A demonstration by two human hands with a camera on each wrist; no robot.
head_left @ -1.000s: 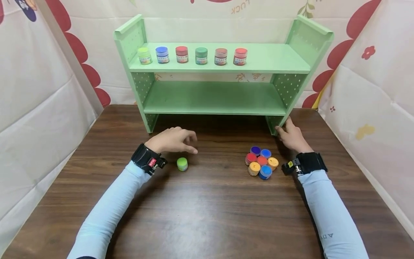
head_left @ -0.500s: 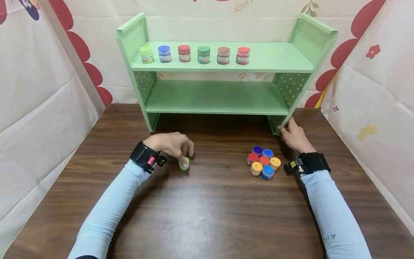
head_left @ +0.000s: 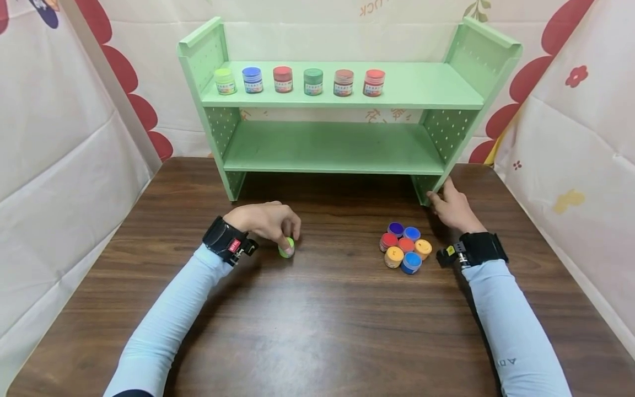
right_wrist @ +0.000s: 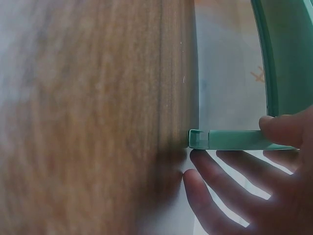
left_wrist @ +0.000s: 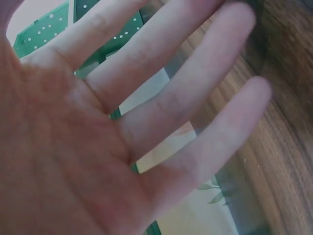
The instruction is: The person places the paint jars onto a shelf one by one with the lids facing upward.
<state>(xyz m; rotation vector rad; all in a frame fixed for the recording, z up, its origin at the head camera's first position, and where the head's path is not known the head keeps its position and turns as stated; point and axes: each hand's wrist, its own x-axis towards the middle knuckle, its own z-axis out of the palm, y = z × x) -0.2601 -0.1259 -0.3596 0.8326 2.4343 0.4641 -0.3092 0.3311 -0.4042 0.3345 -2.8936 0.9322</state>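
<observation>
My left hand (head_left: 270, 220) pinches a small light-green-lidded paint jar (head_left: 286, 252) low over the table, left of centre. Its fingers partly cover the jar, and in the left wrist view only the palm and fingers (left_wrist: 190, 88) show, with the jar out of sight. My right hand (head_left: 453, 212) holds the lower right leg of a green two-tier shelf (head_left: 332, 146). In the right wrist view the thumb lies on one side of the green side panel (right_wrist: 234, 139) and the fingers are on the other.
Several jars line the top tier, from a lime-green jar (head_left: 225, 81) to a red jar (head_left: 373, 82). A tight cluster of red, blue, purple and yellow jars, among them a yellow jar (head_left: 394, 257), stands on the wooden table (head_left: 297, 331). Patterned cloth (head_left: 570, 165) hangs around the table.
My left hand has come down from above the green-lidded jar, taken it between thumb and fingers, and shifted it slightly right. The right hand stays at the shelf leg.
</observation>
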